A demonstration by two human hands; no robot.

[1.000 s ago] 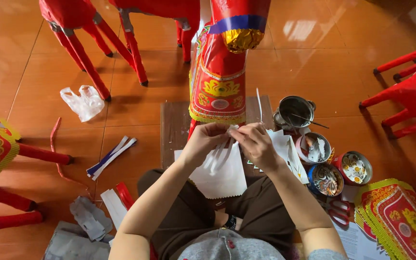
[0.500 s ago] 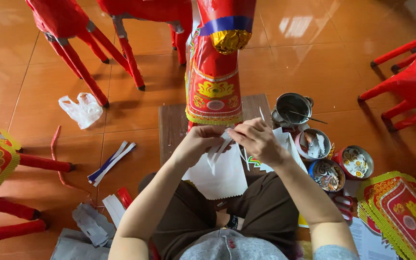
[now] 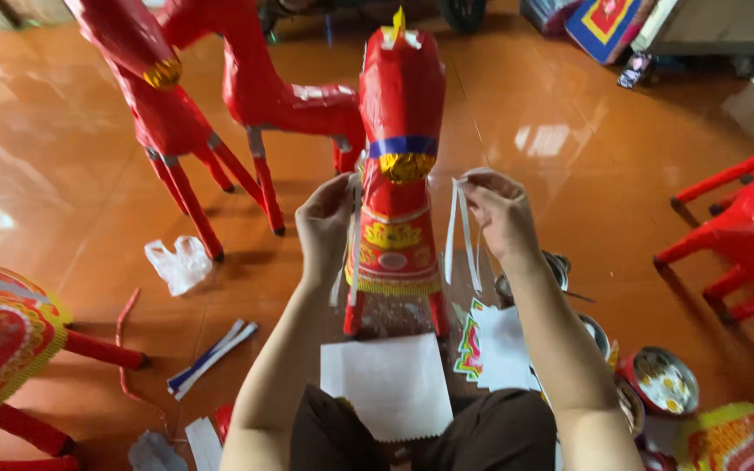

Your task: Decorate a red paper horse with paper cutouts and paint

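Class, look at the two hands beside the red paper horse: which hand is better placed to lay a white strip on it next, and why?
Probably the right hand: it pinches the white paper strips, hanging free beside the red paper horse. The left hand is pressed against the horse's other side.

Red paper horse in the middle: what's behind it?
Behind the red paper horse stand two more red horse figures on the orange floor. The left hand and right hand hold white strips at its sides. Its body hides the floor directly behind.

paper horse (image 3: 399, 157) between left hand (image 3: 325, 222) and right hand (image 3: 501, 212) | paper sheet (image 3: 387, 384) before it | bowls (image 3: 663, 380) right
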